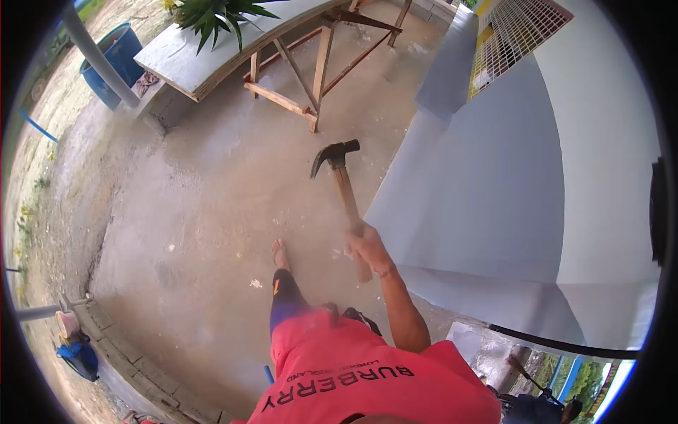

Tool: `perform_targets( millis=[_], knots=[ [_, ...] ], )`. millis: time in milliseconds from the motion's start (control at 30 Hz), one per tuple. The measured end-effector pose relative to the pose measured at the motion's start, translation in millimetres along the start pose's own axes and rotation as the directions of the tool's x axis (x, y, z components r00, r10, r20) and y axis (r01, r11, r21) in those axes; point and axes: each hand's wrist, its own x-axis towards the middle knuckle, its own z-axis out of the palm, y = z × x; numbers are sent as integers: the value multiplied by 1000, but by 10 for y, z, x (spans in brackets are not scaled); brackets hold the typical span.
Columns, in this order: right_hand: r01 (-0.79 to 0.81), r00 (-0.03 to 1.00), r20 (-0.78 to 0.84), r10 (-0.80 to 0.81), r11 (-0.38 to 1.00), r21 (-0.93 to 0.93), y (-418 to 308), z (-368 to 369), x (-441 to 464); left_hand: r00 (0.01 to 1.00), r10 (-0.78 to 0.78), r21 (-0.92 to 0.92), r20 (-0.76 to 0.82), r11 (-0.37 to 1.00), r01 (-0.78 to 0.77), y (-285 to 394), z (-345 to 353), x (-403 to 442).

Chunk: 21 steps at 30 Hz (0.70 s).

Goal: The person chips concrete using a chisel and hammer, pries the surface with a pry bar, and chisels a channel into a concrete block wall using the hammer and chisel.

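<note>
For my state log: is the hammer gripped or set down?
Gripped: the right hand is closed around the wooden hammer handle.

blue barrel (131,62) behind grey post (99,60) | spiky green plant (212,14) on white tabletop (187,60) | wooden trestle (323,67) | yellow-edged mesh panel (519,39)

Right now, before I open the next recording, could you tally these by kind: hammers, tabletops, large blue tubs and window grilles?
Hammer, in the right hand: 1
Tabletop, white: 1
Large blue tub: 1
Window grille: 1
Total: 4
</note>
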Motion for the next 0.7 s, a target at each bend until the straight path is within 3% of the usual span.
perform_targets(
  millis=[33,100,133,167,233,300,333,367,433,467,500,567,600,700],
  knots=[
    [32,972,-231,-46,997,-66,-193,140,250,1000,24,29,15,999,-25,269,-116,72],
    [-41,964,-265,15,995,-92,-468,168,579,989,145,58,21,988,-146,1319,-393,112],
    [-65,959,-283,33,992,-104,-609,158,732,957,279,130,-76,955,-268,2077,-534,127],
    [-57,940,-339,34,997,-59,-696,123,801,888,456,185,-54,879,-440,2877,-559,170],
    [-32,899,-437,29,999,1,-732,-9,787,729,684,343,-3,686,-642,4458,-361,87],
    [37,848,-529,-31,999,2,-579,-252,733,583,808,379,83,516,-768,5857,192,-481],
    [14,839,-543,-22,1000,-18,-593,-397,656,586,793,363,167,503,-784,6476,517,-643],
    [-7,830,-558,-15,999,-37,-634,-531,602,499,828,339,257,406,-849,6983,846,-617],
    [-6,796,-605,-5,1000,-15,-660,-757,603,448,771,412,452,265,-872,7941,1551,-852],
    [-7,781,-624,3,1000,-5,-651,-829,661,470,727,439,501,254,-862,8364,1931,-1038],
    [-27,724,-690,11,1000,-13,-651,-860,781,492,679,465,545,244,-851,8723,2275,-1240],
    [-70,600,-800,14,997,-34,-704,-941,1108,436,657,441,615,172,-881,9299,2834,-1656],
    [-95,578,-811,91,994,44,-696,-967,1295,412,647,431,642,141,-892,9501,3045,-1799],
    [0,648,-761,-32,999,-43,-966,-1256,1911,373,656,353,656,170,-920,10045,3447,-1930]
  ],
)
